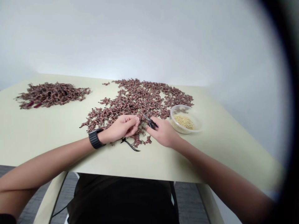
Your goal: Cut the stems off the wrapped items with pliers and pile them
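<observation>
My left hand [125, 127], with a dark watch on its wrist, is closed in a pinch over the near part of a wide pile of small reddish-brown pieces [133, 102]. What its fingertips hold is too small to make out. Just to the right, my right hand [163, 130] is wrapped round small black-handled pliers [150, 122], whose metal tips point up and left toward my left fingertips without touching them. A clear round bowl [198, 127] with small yellow-gold bits [184, 122] stands right beside my right hand.
A second heap of brown pieces [53, 95] lies at the left of the pale yellow table [149, 165], with two dark red things in it. A black-handled tool [131, 146] rests near my left hand. Behind the table rises a white wall [116, 37].
</observation>
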A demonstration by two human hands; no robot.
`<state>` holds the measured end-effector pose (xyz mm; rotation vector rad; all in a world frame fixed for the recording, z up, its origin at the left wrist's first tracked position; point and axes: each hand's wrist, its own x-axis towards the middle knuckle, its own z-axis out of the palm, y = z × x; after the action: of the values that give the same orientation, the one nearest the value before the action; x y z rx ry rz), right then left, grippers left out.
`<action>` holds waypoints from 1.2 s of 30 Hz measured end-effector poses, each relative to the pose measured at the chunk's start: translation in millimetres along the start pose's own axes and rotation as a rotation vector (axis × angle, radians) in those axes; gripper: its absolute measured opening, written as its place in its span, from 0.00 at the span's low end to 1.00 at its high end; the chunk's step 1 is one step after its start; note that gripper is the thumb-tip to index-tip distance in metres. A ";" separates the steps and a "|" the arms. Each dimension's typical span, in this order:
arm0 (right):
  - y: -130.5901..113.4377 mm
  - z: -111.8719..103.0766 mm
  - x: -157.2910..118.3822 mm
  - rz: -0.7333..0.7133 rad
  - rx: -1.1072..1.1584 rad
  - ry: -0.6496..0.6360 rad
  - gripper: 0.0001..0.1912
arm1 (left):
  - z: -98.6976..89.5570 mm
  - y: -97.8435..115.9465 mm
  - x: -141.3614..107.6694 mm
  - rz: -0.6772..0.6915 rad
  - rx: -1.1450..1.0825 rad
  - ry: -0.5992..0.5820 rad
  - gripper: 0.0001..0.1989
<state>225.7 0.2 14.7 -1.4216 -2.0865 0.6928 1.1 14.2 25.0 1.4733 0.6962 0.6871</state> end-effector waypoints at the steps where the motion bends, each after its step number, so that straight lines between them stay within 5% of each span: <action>1: 1.2 -0.4 0.2 -0.018 -0.058 0.028 0.15 | -1.3 -0.7 0.7 -0.013 -0.067 -0.010 0.19; 7: 4.4 -2.9 -0.8 -0.114 -0.214 0.082 0.16 | -7.2 -5.0 2.9 -0.071 -0.270 -0.024 0.16; 21: 5.8 -7.5 -1.5 -0.160 -0.318 0.103 0.13 | -9.4 -1.3 3.2 -0.116 -0.294 -0.027 0.18; 29: 2.5 -7.8 -3.6 -0.102 -0.290 0.066 0.16 | -10.1 -1.0 1.5 -0.068 -0.229 -0.033 0.18; 36: -3.8 3.8 -5.2 0.050 -0.036 -0.016 0.16 | -1.3 -1.7 -1.4 0.017 0.022 -0.004 0.24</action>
<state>222.3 -6.3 13.8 -1.4973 -2.0919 0.6913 -0.9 14.0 23.3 1.5022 0.6908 0.6909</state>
